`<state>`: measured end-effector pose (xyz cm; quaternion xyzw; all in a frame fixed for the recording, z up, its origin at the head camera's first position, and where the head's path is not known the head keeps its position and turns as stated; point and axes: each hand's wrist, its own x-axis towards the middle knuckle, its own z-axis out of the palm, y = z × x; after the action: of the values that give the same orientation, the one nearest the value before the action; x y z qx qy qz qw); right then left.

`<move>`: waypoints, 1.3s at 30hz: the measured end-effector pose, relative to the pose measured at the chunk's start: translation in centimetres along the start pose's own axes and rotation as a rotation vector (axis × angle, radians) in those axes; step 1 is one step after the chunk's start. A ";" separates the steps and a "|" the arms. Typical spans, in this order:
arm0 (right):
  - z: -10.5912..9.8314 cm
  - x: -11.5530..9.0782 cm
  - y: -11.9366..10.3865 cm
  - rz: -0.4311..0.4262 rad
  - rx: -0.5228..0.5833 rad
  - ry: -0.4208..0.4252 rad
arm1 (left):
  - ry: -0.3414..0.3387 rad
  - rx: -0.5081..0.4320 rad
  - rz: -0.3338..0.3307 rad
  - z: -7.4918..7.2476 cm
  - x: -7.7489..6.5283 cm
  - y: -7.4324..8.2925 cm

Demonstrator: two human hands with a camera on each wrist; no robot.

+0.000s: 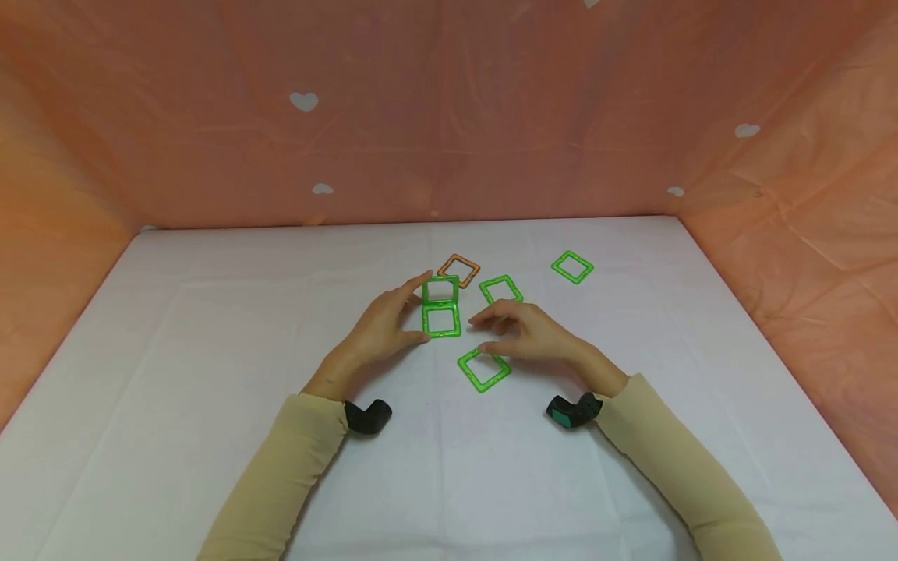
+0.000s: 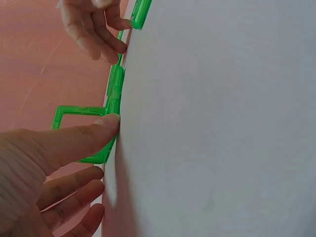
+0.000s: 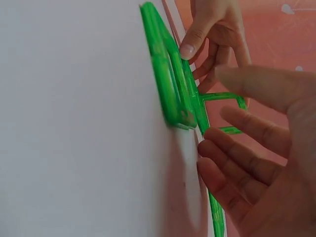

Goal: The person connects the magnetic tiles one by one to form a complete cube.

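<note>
My left hand holds a pair of joined green square magnetic tiles at their left side. One tile lies flat on the cloth, while the other tile stands upright along its far edge. The thumb presses the flat tile's near corner and the index finger reaches the upright tile. Just right of the pair, my right hand hovers with loosely bent fingers and nothing gripped. Its thumb overlaps the far corner of a loose green square tile in the head view. Past its fingers lies another green square tile.
An orange square tile lies behind the joined pair. Farther back on the right is a green square tile. White cloth covers the table, and orange curtains with pale hearts hang at its back and sides.
</note>
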<state>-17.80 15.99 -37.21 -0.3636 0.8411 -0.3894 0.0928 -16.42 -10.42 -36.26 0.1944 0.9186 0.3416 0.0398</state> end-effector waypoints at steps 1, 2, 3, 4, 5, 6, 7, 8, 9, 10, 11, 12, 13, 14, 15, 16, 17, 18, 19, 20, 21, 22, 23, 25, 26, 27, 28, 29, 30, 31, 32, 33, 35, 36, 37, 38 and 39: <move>0.0 -0.1 -0.1 -0.006 -0.009 -0.013 | -0.001 -0.001 0.000 0.0 0.0 0.0; 0.1 -0.3 -0.1 -0.009 -0.012 -0.028 | -0.001 -0.002 -0.001 0.0 0.0 0.0; 0.1 -0.4 -0.2 -0.013 -0.009 -0.042 | -0.001 -0.003 0.000 0.0 0.0 0.0; 0.1 -0.5 -0.3 -0.017 -0.007 -0.058 | -0.001 -0.004 0.000 0.1 0.0 0.0; 0.1 -0.6 -0.4 -0.021 -0.008 -0.074 | 0.000 -0.006 -0.001 0.1 0.0 0.0; 0.2 -0.7 -0.5 -0.026 -0.005 -0.090 | 0.000 -0.007 -0.002 0.1 0.0 0.0; 0.2 -0.8 -0.5 -0.032 -0.004 -0.104 | -0.001 -0.007 -0.001 0.1 0.0 -0.1; 0.2 -0.8 -0.5 -0.040 -0.004 -0.119 | -0.001 -0.006 0.001 0.1 0.0 -0.1; 0.2 -0.9 -0.5 -0.048 -0.005 -0.131 | -0.001 -0.005 0.003 0.1 0.0 -0.1; 0.3 -0.9 -0.5 -0.054 -0.011 -0.143 | -0.002 -0.005 0.004 0.0 0.0 -0.1; 0.3 -0.9 -0.5 -0.059 -0.019 -0.152 | -0.002 -0.004 0.005 0.0 0.1 -0.1; 0.3 -1.0 -0.5 -0.063 -0.019 -0.162 | -0.002 -0.002 0.007 0.0 0.1 -0.1; 0.3 -1.0 -0.6 -0.065 -0.022 -0.171 | -0.001 0.000 0.010 0.0 0.0 -0.1; 0.3 -1.0 -0.6 -0.068 -0.024 -0.178 | -0.001 0.001 0.011 0.0 0.1 -0.1; 0.4 -1.1 -0.6 -0.067 -0.025 -0.183 | -0.001 0.003 0.011 -0.1 0.0 -0.1; 0.4 -1.1 -0.6 -0.066 -0.025 -0.189 | -0.001 0.005 0.012 -0.1 0.0 -0.2; 0.4 -1.1 -0.6 -0.064 -0.026 -0.194 | -0.001 0.005 0.013 0.0 0.0 -0.2; 0.4 -1.2 -0.6 -0.061 -0.026 -0.199 | -0.001 0.005 0.014 0.0 0.0 -0.2; 0.4 -1.2 -0.6 -0.061 -0.031 -0.201 | -0.001 0.003 0.012 0.0 0.0 -0.2; 0.4 -1.2 -0.6 -0.057 -0.032 -0.206 | -0.002 0.001 0.011 0.0 0.1 -0.2; 0.5 -1.3 -0.6 -0.053 -0.033 -0.211 | -0.002 -0.001 0.009 0.0 0.0 -0.2; 0.5 -1.3 -0.6 -0.052 -0.035 -0.216 | -0.002 -0.005 0.007 0.0 0.0 -0.2; 0.5 -1.3 -0.6 -0.054 -0.037 -0.220 | -0.001 -0.007 0.006 0.0 0.0 -0.2; 0.6 -1.3 -0.6 -0.057 -0.042 -0.224 | 0.000 -0.005 0.011 0.0 0.0 -0.3; 0.6 -1.3 -0.6 -0.057 -0.044 -0.226 | 0.001 -0.004 0.014 0.0 0.0 -0.3; 0.7 -1.3 -0.6 -0.060 -0.046 -0.225 | 0.001 -0.004 0.015 0.0 0.0 -0.3; 0.7 -1.3 -0.7 -0.063 -0.051 -0.223 | 0.000 -0.005 0.016 0.0 0.0 -0.3; 0.7 -1.3 -0.7 -0.065 -0.054 -0.221 | -0.001 -0.006 0.015 0.0 0.0 -0.3; 0.8 -1.3 -0.7 -0.063 -0.057 -0.219 | -0.004 -0.006 0.012 0.0 0.0 -0.3; 0.8 -1.3 -0.8 -0.062 -0.056 -0.216 | -0.006 -0.009 0.007 0.0 0.0 -0.4; 0.9 -1.3 -0.9 -0.065 -0.059 -0.212 | -0.008 -0.011 0.001 0.0 0.1 -0.4; 0.9 -1.3 -0.9 -0.067 -0.062 -0.209 | -0.009 -0.013 -0.003 0.0 0.1 -0.4; 0.9 -1.2 -1.0 -0.073 -0.071 -0.201 | -0.007 -0.015 -0.004 0.0 0.1 -0.4; 0.9 -1.2 -1.0 -0.077 -0.075 -0.197 | -0.005 -0.016 -0.002 0.1 0.1 -0.4; 1.0 -1.2 -1.0 -0.081 -0.080 -0.194 | -0.004 -0.018 0.000 0.1 0.1 -0.4; 1.0 -1.2 -1.0 -0.084 -0.086 -0.190 | -0.004 -0.021 0.001 0.1 0.2 -0.4; 1.0 -1.2 -1.0 -0.084 -0.092 -0.188 | -0.005 -0.023 0.002 0.1 0.2 -0.4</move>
<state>-15.97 15.84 -37.33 -0.4373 0.8297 -0.3184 0.1379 -16.68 -10.55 -36.56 0.1959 0.9143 0.3519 0.0439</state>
